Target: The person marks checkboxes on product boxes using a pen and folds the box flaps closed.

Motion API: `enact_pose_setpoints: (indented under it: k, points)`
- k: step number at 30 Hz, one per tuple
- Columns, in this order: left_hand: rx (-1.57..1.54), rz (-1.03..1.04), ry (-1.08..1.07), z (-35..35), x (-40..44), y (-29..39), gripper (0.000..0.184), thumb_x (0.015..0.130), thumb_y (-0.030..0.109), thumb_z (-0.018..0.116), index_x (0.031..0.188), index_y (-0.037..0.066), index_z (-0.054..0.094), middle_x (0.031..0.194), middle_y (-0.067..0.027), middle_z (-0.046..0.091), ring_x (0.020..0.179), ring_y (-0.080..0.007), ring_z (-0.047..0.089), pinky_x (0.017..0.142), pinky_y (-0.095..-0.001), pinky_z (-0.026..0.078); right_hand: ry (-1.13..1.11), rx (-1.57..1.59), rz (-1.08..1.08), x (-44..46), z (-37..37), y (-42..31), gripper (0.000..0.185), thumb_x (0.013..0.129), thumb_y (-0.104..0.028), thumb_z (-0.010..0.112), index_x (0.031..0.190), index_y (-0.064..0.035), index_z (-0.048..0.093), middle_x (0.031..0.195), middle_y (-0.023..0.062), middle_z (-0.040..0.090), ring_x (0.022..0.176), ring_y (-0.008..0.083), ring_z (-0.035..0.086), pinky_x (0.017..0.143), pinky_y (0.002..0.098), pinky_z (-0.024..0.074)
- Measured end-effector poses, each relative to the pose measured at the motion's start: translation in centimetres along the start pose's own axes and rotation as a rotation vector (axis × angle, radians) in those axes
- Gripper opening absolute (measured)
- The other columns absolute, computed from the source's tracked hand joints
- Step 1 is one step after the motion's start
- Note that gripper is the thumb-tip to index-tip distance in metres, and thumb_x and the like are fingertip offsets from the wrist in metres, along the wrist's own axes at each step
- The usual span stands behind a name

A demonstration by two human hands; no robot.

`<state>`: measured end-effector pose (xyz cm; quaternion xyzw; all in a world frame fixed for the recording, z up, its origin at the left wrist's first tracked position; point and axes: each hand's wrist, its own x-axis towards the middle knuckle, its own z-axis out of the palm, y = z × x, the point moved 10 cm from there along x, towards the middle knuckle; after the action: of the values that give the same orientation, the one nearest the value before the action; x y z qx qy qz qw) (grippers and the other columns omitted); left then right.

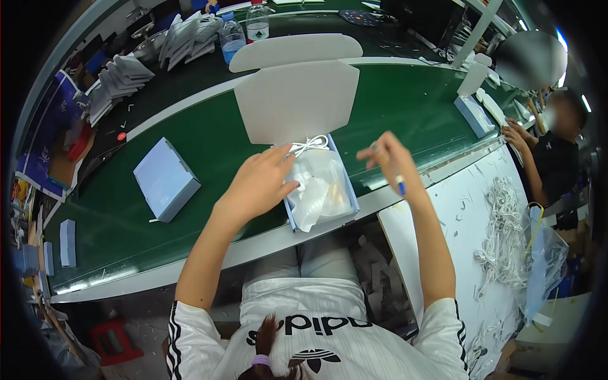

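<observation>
White shirt (pixel 386 354), fine vertical ribbing, lying well back from the fingers (pixel 279 154) of the left hand (pixel 253 180) and from the right hand (pixel 397 166). Black "adidas" lettering (pixel 316 325), upside down in this view; black trefoil (pixel 315 360) farther from the fingers. Short sleeves (pixel 196 330) end well behind the fingers, black stripes (pixel 461 337) along the outer side of each. Pale trousers (pixel 326 258), closer to the fingers than the lettering. Brown hair (pixel 268 330) overlaps the lettering; lilac band (pixel 260 360) around it, farther back.
</observation>
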<state>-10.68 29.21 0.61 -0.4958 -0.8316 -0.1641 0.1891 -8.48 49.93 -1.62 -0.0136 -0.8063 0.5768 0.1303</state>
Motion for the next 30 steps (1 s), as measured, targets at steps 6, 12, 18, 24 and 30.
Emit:
enact_pose_setpoints:
  k: [6, 12, 18, 24, 30]
  points:
    - [-0.364, -0.644, 0.497, -6.1, -0.5, -11.3, 0.065, 0.071, 0.017, 0.072, 0.126, -0.001, 0.042, 0.115, -0.0191, 0.054, 0.102, -0.0292, 0.053, 0.087, -0.0334, 0.043, 0.162, 0.333, -0.378, 7.0, -1.2, -5.2, 0.022, 0.089, -0.006, 0.050, 0.086, -0.0112, 0.029, 0.121, 0.0196, 0.054, 0.108, 0.0231, 0.052, 0.090, 0.0318, 0.0401]
    - [-1.212, -0.771, 0.334, 2.7, 1.0, -14.6, 0.061, 0.078, 0.020, 0.068, 0.129, -0.002, 0.040, 0.113, -0.0208, 0.055, 0.099, -0.0259, 0.055, 0.086, -0.0342, 0.043, -0.061, 0.596, -0.356, 13.0, 3.1, -4.6, 0.024, 0.087, -0.010, 0.058, 0.088, -0.0109, 0.034, 0.121, 0.0175, 0.052, 0.103, 0.0223, 0.049, 0.090, 0.0338, 0.0387]
    - [-1.165, -0.827, 0.497, 1.8, -0.2, -10.3, 0.056, 0.086, 0.023, 0.058, 0.133, 0.001, 0.037, 0.125, -0.0178, 0.049, 0.110, -0.0248, 0.049, 0.092, -0.0325, 0.038, -0.082, 0.773, -0.073, 9.0, 6.6, -2.1, 0.026, 0.091, -0.036, 0.052, 0.091, -0.0125, 0.042, 0.110, 0.0114, 0.055, 0.098, 0.0192, 0.049, 0.087, 0.0334, 0.0378]
    - [-1.870, -0.467, 0.614, 3.6, -0.4, -7.8, 0.056, 0.093, 0.039, 0.044, 0.135, 0.003, 0.037, 0.134, -0.0131, 0.043, 0.121, -0.0237, 0.041, 0.101, -0.0317, 0.029, -0.155, 1.344, -0.039, 5.4, 9.0, -0.6, 0.040, 0.092, -0.054, 0.040, 0.098, -0.0147, 0.048, 0.108, 0.0051, 0.054, 0.100, 0.0173, 0.049, 0.086, 0.0322, 0.0364]
    - [-1.584, -0.530, 0.243, 4.4, -2.2, -7.7, 0.043, 0.096, 0.033, 0.035, 0.122, 0.005, 0.054, 0.126, -0.0094, 0.052, 0.125, -0.0222, 0.038, 0.105, -0.0356, 0.023, -0.169, 1.106, -0.154, 3.1, 10.7, -1.0, 0.028, 0.093, -0.044, 0.043, 0.094, -0.0164, 0.047, 0.101, 0.0104, 0.062, 0.096, 0.0180, 0.053, 0.085, 0.0339, 0.0380]
